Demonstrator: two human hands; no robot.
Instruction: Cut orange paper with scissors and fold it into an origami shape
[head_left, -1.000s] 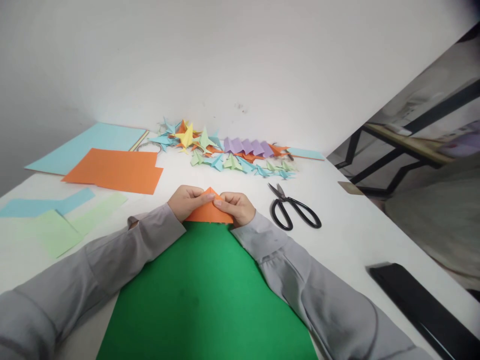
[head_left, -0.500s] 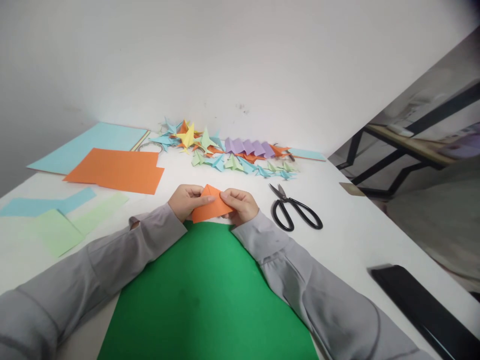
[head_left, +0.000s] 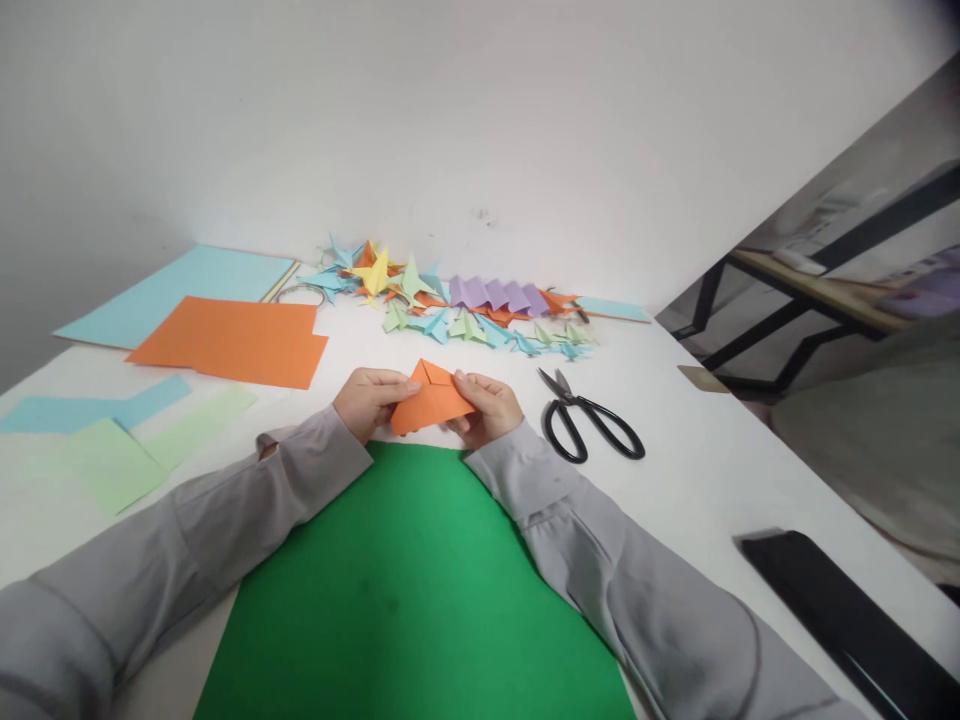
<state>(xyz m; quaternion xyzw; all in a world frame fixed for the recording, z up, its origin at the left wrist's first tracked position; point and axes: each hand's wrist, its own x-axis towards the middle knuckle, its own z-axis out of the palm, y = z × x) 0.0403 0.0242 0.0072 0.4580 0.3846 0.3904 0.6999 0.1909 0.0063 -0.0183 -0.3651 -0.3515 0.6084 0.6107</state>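
Note:
A small piece of folded orange paper (head_left: 431, 403) is held up between my two hands, with crease lines showing near its pointed top. My left hand (head_left: 369, 402) pinches its left side, thumb on the near face. On the right side, my right hand (head_left: 489, 408) grips it the same way; some of its fingers are hidden behind the paper. Just below my hands begins a large green sheet (head_left: 412, 580), lying flat on the white table (head_left: 697, 480).
Black-handled scissors (head_left: 589, 415) lie open to the right, and a black flat object (head_left: 847, 610) is nearer. Orange sheets (head_left: 232, 340), a light blue sheet (head_left: 180, 290) and green paper pieces (head_left: 112, 460) lie left. Folded paper shapes (head_left: 465, 305) line the wall.
My hands have drawn slightly apart, the right one shifting a little right. The orange paper has opened wider and tilted, showing more of its creases at the top.

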